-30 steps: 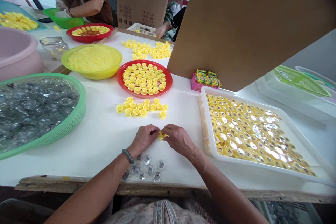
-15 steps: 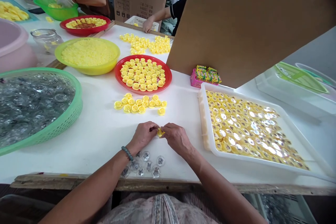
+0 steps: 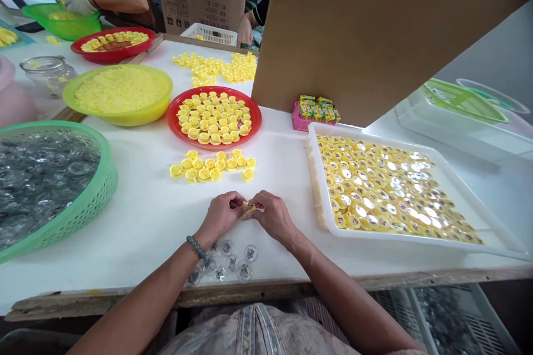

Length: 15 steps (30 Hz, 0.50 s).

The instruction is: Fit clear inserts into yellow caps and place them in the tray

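Turned more edge-on than a moment ago, the small yellow plastic piece [image 3: 249, 208] now shows as a thin, slightly blurred sliver, and the whole view has swung so that everything on the desk [image 3: 137, 233] sits further left. Both forearms reach forward and inward from the bottom of the view, meeting at the wrists' far side in a shallow V. The left hand [image 3: 220, 216] and right hand [image 3: 272, 217] are curled, backs up, with their fingers bunched toward each other. They are closed on the piece from either side, pinching it between them just above the desk, directly ahead of the person. A beaded bracelet [image 3: 196, 247] circles the left wrist.

Just below the hands, near the left wrist, lies a small scatter of clear plastic domes [image 3: 227, 248]. Directly beyond the hands sits a loose cluster of yellow caps [image 3: 210, 166], then a red plate [image 3: 258, 122] filled with more of them. To the left of the hands is a green basket [image 3: 109, 177] heaped with clear domes, and past it a yellow bowl [image 3: 141, 116] of small yellow pieces. To the right, a white tray [image 3: 322, 199] holds rows of yellow pieces that glint under clear tops. Behind that tray, a pink box of packets [image 3: 315, 111] stands against a large cardboard sheet [image 3: 353, 39].
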Each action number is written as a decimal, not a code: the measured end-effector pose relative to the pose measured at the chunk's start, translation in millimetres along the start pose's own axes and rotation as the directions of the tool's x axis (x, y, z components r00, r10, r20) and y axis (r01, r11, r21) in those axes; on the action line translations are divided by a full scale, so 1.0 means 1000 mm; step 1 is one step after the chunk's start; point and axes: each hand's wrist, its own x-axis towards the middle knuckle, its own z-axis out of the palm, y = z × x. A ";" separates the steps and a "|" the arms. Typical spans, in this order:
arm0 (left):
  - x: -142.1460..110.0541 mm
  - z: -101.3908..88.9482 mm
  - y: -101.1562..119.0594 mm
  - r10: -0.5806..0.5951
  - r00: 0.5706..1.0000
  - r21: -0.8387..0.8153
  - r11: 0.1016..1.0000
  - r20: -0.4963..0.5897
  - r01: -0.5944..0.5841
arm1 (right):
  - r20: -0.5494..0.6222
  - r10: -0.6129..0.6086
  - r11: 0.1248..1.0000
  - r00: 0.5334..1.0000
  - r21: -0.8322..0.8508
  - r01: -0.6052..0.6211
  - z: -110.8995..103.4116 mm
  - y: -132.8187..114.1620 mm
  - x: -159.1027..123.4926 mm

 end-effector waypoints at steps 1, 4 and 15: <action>0.000 0.000 -0.001 -0.001 1.000 0.008 1.000 -0.002 0.001 | -0.001 -0.002 1.000 1.000 0.001 0.002 0.000 0.000 0.000; 0.000 -0.001 -0.002 -0.023 1.000 -0.009 1.000 0.008 0.023 | 0.012 -0.003 1.000 1.000 0.019 0.003 -0.001 0.000 -0.003; 0.002 -0.004 -0.004 -0.204 0.976 0.046 0.978 0.070 0.201 | 0.017 -0.059 0.958 0.998 -0.280 0.062 -0.007 0.005 -0.028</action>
